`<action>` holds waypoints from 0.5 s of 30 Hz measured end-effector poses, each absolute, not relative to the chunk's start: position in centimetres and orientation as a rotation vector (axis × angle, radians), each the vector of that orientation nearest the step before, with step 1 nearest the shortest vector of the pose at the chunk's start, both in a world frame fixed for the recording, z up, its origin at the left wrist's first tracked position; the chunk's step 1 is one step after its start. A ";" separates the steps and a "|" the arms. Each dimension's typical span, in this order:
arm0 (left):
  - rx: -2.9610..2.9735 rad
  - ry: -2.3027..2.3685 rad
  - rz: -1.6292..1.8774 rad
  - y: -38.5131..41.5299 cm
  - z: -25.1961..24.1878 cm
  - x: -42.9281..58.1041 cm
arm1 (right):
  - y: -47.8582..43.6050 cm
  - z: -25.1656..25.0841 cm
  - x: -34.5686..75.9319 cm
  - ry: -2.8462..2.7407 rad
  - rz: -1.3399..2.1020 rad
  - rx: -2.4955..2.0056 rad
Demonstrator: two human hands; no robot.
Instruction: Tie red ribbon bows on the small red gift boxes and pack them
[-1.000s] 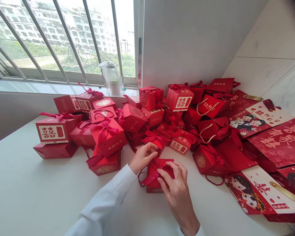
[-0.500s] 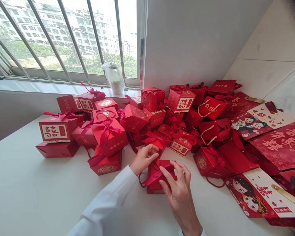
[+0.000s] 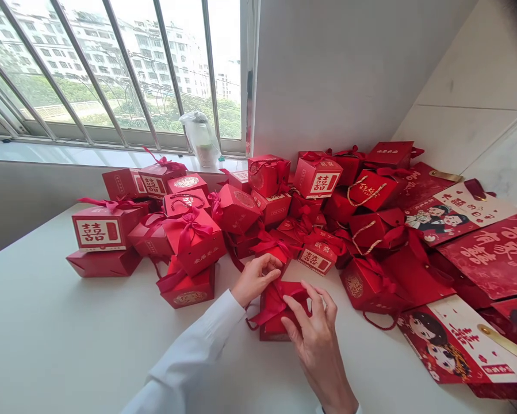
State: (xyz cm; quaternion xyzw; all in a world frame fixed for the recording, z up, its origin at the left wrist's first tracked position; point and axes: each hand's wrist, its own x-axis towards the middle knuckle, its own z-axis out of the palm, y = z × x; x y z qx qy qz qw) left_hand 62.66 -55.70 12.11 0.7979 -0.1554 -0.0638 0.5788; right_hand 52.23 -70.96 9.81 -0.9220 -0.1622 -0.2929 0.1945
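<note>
A small red gift box (image 3: 274,323) with a red ribbon (image 3: 270,311) sits on the white table (image 3: 68,345) right in front of me. My left hand (image 3: 255,278) is closed in a pinch on the ribbon at the box's top left. My right hand (image 3: 316,336) rests on the box's right side, its fingers curled around the ribbon there. Both sleeves are white.
A heap of red gift boxes (image 3: 193,241) with ribbons and gold cords fills the table behind. Flat red gift bags (image 3: 478,253) lie at the right against the tiled wall. A plastic-wrapped jar (image 3: 202,141) stands on the sill of the barred window.
Both hands have kept working the ribbon on the same box with only small finger shifts. The view has drifted slightly.
</note>
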 end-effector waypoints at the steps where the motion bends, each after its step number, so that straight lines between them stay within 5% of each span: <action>1: 1.869 -0.364 -0.149 -55.7 12.1 62.7 | -71.0 9.8 52.2 -0.448 -0.830 -2.582; 15: 1.880 -0.395 -0.140 -55.9 11.4 62.8 | -71.0 9.5 52.0 -0.435 -0.803 -2.584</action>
